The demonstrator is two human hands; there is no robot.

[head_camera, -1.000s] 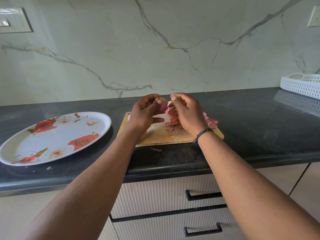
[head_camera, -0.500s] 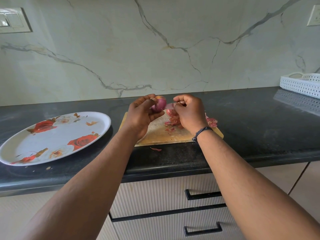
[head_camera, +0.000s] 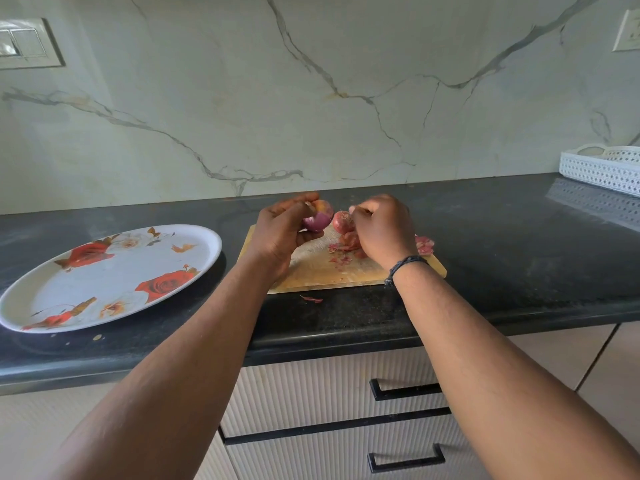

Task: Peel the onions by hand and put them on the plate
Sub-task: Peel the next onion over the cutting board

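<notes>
My left hand (head_camera: pixel 281 230) holds a small purple onion (head_camera: pixel 319 218) above the wooden cutting board (head_camera: pixel 322 270), its lower part peeled and shiny. A hand's width to the right, my right hand (head_camera: pixel 381 230) pinches a strip of pink skin (head_camera: pixel 343 221) that hangs down toward a pile of peels (head_camera: pixel 349 242) on the board. The white oval plate with red roses (head_camera: pixel 104 275) lies on the counter to the left, with no onion on it.
More peels (head_camera: pixel 424 244) lie at the board's right end and one scrap (head_camera: pixel 311 299) on the black counter (head_camera: pixel 519 258) in front of it. A white perforated basket (head_camera: pixel 602 166) stands at the far right. Drawers with black handles are below the counter edge.
My hands were together on the onion. They have drawn apart: the left keeps the onion and the right has pulled a strip of skin off to the right.
</notes>
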